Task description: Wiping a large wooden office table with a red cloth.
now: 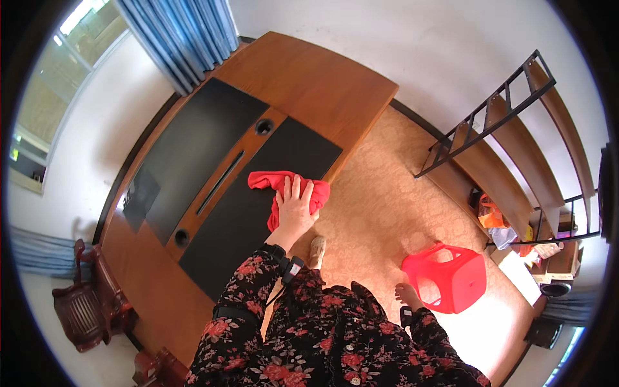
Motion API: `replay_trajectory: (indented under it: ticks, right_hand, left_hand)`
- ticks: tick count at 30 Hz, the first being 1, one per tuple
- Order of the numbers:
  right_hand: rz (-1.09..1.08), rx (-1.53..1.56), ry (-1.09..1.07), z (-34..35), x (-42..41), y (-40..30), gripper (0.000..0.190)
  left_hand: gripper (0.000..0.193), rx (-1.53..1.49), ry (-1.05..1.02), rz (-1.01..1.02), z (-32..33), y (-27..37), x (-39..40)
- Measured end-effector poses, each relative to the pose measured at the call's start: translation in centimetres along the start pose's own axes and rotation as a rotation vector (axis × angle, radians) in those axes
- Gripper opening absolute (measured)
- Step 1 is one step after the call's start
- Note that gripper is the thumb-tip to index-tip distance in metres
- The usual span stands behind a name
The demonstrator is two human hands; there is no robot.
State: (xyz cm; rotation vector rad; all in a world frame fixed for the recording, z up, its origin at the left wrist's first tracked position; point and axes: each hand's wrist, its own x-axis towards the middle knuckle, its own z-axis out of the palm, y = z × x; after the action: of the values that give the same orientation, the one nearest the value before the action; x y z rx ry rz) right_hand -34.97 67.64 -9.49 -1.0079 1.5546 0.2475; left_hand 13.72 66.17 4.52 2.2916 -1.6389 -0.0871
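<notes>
My left hand [296,208] presses down on a crumpled red cloth [316,196], its fingers spread over the fabric. The cloth lies on a black inset panel [232,232] near the right edge of a brown wooden desk [314,72]. One end of the cloth trails left across the panel. Off to the right, my right hand [407,294] hangs low with nothing in it, its fingers loosely bent. Beside it on the floor is a red plastic stool [466,280]; whether the hand touches it I cannot tell.
A metal-framed shelf [512,155] stands along the right wall, with bags and boxes [561,261] at its lower end. Carved wooden chairs [92,305] are at the lower left. Blue curtains [179,38] hang behind the desk. My shoe [317,251] rests on the patterned floor.
</notes>
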Motion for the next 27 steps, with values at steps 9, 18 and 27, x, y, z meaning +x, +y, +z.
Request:
replay_trajectory:
  ticks: [9,18,27]
  right_hand:
    - [0.101,-0.054,0.056,-2.3,-0.4,-7.4,0.032]
    - [0.256,0.042,-0.030,-5.0,0.7,-5.1,0.025]
    - [0.144,0.058,-0.059,-12.4,11.1,-12.0,0.023]
  left_hand:
    - [0.079,-0.122,-0.036,0.091,3.5,3.2,12.1]
    - [0.078,-0.143,-0.120,0.174,5.9,6.0,21.2]
    - [0.078,-0.071,-0.114,0.147,9.1,10.7,31.2]
